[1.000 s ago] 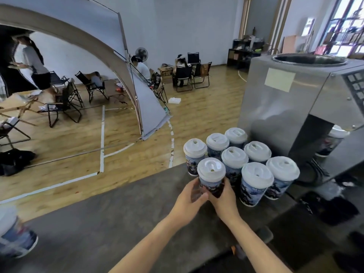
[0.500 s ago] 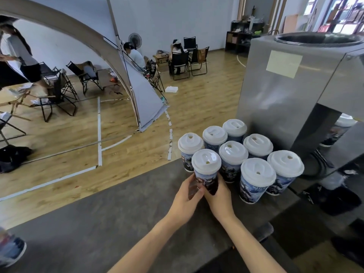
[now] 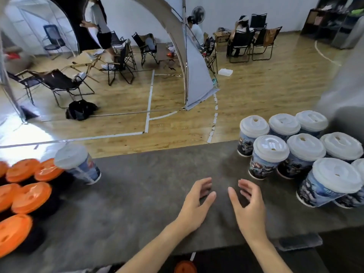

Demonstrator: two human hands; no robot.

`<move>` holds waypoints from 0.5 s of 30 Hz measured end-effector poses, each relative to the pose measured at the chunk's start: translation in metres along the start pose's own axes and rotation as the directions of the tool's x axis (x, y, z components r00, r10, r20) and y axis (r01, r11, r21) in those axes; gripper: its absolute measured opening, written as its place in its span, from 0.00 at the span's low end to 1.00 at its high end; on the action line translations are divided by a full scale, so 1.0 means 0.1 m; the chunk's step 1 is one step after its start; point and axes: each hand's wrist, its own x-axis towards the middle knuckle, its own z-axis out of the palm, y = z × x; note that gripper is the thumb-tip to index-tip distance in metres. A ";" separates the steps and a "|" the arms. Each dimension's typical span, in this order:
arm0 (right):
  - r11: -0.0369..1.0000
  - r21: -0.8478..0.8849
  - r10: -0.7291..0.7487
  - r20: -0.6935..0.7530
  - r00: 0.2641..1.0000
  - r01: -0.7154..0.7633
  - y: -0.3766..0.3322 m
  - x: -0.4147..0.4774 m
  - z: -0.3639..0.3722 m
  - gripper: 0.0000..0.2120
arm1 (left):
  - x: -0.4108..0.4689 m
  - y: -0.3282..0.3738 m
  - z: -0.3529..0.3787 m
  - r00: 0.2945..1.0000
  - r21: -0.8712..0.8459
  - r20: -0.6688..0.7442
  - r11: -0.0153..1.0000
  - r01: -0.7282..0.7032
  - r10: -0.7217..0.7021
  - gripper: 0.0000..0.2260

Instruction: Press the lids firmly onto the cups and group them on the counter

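White-lidded cups point(image 3: 270, 152) stood grouped at the right edge of the counter point(image 3: 145, 205); left hand point(image 3: 196, 205) and right hand point(image 3: 248, 210) (both spread, empty) hovered nearby.

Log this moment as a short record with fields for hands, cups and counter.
left hand: open, holding nothing, over the counter
right hand: open, holding nothing
grouped cups: eight visible, white lids on, clustered at right, one cut by frame edge
lone cup: white lid, apart at left
orange lids: far left, blurred
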 end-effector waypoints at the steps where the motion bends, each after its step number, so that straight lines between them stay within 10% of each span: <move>1: 1.000 -0.003 -0.019 0.060 0.998 0.020 -0.04 -0.03 0.13 0.17 | -0.06 -0.03 -0.09 0.999 -0.011 -0.033 1.000 0.005 -0.006 0.19; 15: 0.971 0.095 -0.235 0.577 0.782 0.221 -0.64 -0.57 1.73 0.21 | -1.12 -0.37 -1.55 0.800 0.105 -0.599 0.993 0.049 0.024 0.16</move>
